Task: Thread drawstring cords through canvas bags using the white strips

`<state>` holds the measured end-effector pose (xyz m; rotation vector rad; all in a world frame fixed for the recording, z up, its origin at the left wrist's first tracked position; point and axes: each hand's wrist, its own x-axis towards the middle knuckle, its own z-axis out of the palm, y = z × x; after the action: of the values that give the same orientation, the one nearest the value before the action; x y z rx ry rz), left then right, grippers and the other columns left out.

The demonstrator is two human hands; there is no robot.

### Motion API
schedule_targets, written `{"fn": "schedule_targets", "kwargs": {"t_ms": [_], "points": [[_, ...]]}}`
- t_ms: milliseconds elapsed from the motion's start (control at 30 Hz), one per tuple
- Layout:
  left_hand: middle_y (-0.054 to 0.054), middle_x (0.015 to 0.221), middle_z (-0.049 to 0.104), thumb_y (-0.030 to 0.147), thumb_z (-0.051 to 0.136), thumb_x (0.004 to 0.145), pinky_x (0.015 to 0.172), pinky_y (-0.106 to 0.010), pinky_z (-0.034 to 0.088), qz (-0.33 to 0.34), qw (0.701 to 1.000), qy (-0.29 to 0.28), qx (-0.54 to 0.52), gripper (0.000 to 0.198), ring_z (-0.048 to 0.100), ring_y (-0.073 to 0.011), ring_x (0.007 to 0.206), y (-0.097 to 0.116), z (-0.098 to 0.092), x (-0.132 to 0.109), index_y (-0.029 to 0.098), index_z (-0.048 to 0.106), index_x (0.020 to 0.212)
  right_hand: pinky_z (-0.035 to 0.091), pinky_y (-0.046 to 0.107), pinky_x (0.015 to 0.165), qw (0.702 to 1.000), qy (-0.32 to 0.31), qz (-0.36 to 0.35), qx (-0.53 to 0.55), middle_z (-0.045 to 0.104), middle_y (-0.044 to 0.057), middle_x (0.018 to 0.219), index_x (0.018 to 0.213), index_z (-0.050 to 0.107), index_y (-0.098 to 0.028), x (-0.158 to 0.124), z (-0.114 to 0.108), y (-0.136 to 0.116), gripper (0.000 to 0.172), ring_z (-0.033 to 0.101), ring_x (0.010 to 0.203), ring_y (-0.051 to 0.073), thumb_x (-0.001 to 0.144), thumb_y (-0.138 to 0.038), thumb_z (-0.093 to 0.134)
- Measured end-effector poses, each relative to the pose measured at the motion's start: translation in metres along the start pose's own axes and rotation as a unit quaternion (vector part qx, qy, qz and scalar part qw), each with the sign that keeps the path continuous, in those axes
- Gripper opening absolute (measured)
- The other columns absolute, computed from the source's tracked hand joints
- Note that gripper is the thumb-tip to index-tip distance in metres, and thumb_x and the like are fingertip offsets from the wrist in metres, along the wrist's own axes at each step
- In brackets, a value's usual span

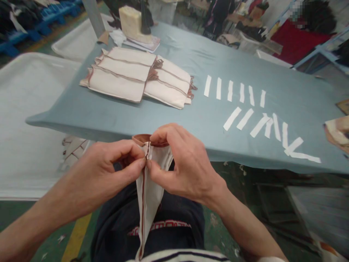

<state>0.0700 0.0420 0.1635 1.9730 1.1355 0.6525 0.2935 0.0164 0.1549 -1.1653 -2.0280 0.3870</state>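
Note:
A cream fabric piece with brown piped seams [152, 193] hangs over my lap, with a brown band along its top. At that top edge, the thumb and index finger of my left hand [114, 163] pinch the seam from the left. Close beside them, my right hand [182, 163] pinches the same fabric, its index finger over the brown band and its thumb near the seam. Whatever lies between the fingertips is too small to make out. Past my hands, stacks of similar cream pieces [120, 72] lie on the blue-covered table [188, 123].
Several white strips [231, 118] are spread over the table's right half. A yellowish foam block [131, 23] stands at the back left. White tubs [24, 109] are left of the table, one with similar pieces inside. Another person [305, 32] is at the far right.

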Motion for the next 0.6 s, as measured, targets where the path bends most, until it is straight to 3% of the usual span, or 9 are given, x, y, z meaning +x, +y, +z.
{"fn": "schedule_targets", "kwargs": {"t_ms": [100,167,367,467,600], "points": [[0.009,0.061,0.071,0.033,0.066,0.097,0.055,-0.02,0.044,0.006,1.0,0.018,0.006,0.028,0.061,-0.0111,0.054,-0.001,0.004,-0.005,0.026,0.076,0.072,0.057,0.034,0.085,0.998,0.034,-0.013,-0.05,0.083,0.006,0.099,0.101,0.073,-0.021,-0.009,0.0,-0.009,0.006,0.076,0.09,0.022,0.101,-0.02,0.068],[0.01,0.062,0.072,0.032,0.066,0.097,0.055,-0.02,0.045,0.008,1.0,0.017,0.004,0.027,0.062,-0.0111,0.054,0.0,0.005,-0.007,0.026,0.077,0.073,0.056,0.032,0.08,0.999,0.03,-0.002,-0.045,0.083,0.002,0.089,0.097,0.074,-0.022,-0.014,0.0,-0.014,0.009,0.076,0.08,0.019,0.104,-0.02,0.069],[0.01,0.068,0.077,0.035,0.067,0.104,0.058,-0.02,0.047,0.022,1.0,-0.007,0.006,0.027,0.068,-0.0117,0.057,0.0,0.005,-0.012,0.027,0.08,0.081,0.048,0.028,0.069,0.993,-0.043,0.112,-0.015,0.084,-0.001,0.083,0.095,0.079,-0.02,-0.018,-0.005,-0.019,0.011,0.072,0.068,0.014,0.106,-0.019,0.075],[0.009,0.072,0.08,0.033,0.067,0.105,0.059,-0.021,0.048,0.052,0.998,-0.011,0.017,0.024,0.07,-0.0126,0.06,0.001,0.008,-0.013,0.028,0.08,0.087,0.048,0.028,0.072,0.989,-0.083,0.121,0.0,0.085,0.001,0.086,0.099,0.079,-0.02,-0.019,-0.012,-0.02,0.014,0.072,0.07,0.014,0.109,-0.018,0.071],[0.007,0.07,0.078,0.027,0.064,0.103,0.058,-0.022,0.047,0.085,0.996,-0.006,0.027,0.026,0.069,-0.0117,0.058,0.011,0.015,-0.008,0.025,0.075,0.079,0.045,0.03,0.072,0.986,-0.096,0.138,-0.001,0.084,0.003,0.085,0.092,0.074,-0.021,-0.022,-0.015,-0.019,0.02,0.074,0.074,0.016,0.109,-0.019,0.063]]}}
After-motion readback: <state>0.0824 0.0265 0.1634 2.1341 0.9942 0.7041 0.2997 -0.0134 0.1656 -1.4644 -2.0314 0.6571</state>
